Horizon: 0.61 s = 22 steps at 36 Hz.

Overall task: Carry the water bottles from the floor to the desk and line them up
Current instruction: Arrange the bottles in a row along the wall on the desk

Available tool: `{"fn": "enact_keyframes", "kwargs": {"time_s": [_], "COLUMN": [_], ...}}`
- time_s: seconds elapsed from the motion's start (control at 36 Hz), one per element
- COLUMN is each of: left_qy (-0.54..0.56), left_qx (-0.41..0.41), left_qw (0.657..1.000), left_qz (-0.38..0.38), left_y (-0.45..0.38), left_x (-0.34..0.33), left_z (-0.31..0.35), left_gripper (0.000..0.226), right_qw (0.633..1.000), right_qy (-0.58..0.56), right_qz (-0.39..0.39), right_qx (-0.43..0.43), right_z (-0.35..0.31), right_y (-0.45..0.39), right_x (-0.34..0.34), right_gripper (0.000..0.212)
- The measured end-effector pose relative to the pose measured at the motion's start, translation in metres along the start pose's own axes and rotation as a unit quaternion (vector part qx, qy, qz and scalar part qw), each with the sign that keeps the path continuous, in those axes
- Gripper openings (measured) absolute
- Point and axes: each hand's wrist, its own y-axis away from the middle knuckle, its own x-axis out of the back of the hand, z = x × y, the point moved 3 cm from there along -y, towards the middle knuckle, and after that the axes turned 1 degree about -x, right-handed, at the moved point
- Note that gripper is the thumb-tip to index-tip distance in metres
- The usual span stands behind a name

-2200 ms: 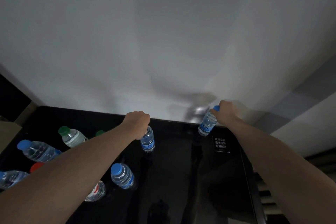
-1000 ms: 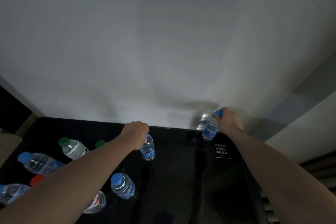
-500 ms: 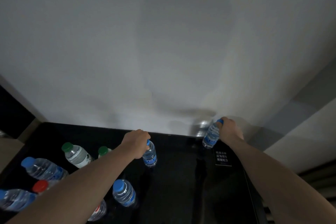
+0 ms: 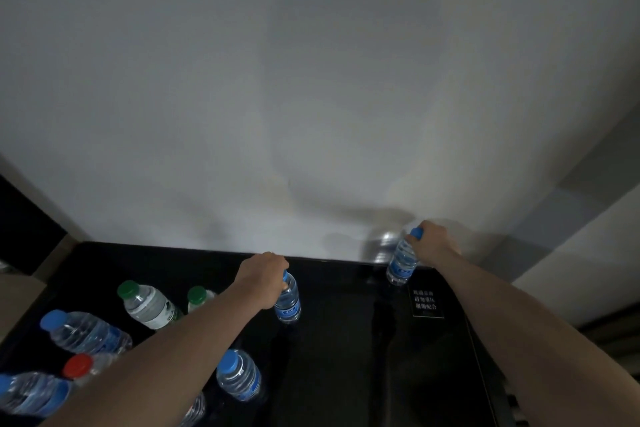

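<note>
A: So, the far-left cluster first. Two green-capped bottles [image 4: 147, 305] stand at the far left of the black desk [image 4: 346, 374], with a blue-capped one [image 4: 86, 331] nearer and a red-capped one [image 4: 85, 367] nearer again. Another blue cap [image 4: 27, 392] sits at the left edge, and a small blue-capped bottle [image 4: 239, 376] stands near centre. They look loosely grouped, no clear line.

B: Hands?

A: The left hand [image 4: 263, 279] is curled over the cap and neck of the centre bottle [image 4: 288, 300], which is upright with its base on or just above the desk; I can't tell which. The right hand [image 4: 433, 246] is wrapped round the neck of the far-right bottle [image 4: 401, 262], which tilts left close to the wall [image 4: 311, 80], its base at the desk's far edge.

B: How to do the placing well?

A: My read: square the right bottle upright before letting go, because a tilted base on glossy black could skate. Keep it off the wall and just left of the label sticker [image 4: 427, 302]. Set both at the same depth, so the far edge serves as the datum.

B: Release?

A: Open the fingers straight up off the caps, without side drag. Then pull the left group into that same row.
</note>
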Motion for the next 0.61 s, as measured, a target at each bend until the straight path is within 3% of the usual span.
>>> {"fn": "enact_keyframes", "kwargs": {"time_s": [0.17, 0.61], "left_qy": [0.004, 0.012], "left_qx": [0.001, 0.001], "left_qw": [1.000, 1.000], "left_qz": [0.002, 0.005], "left_y": [-0.001, -0.009], "left_x": [-0.001, -0.005], "left_z": [-0.004, -0.004], "left_gripper": [0.053, 0.045], "right_qw": [0.999, 0.998], "right_qy": [-0.010, -0.030], "right_qz": [0.045, 0.049], "right_qx": [0.008, 0.002], "right_z": [0.006, 0.002], "right_y": [0.002, -0.004], "right_x": [-0.007, -0.010], "right_gripper": [0.015, 0.030]}}
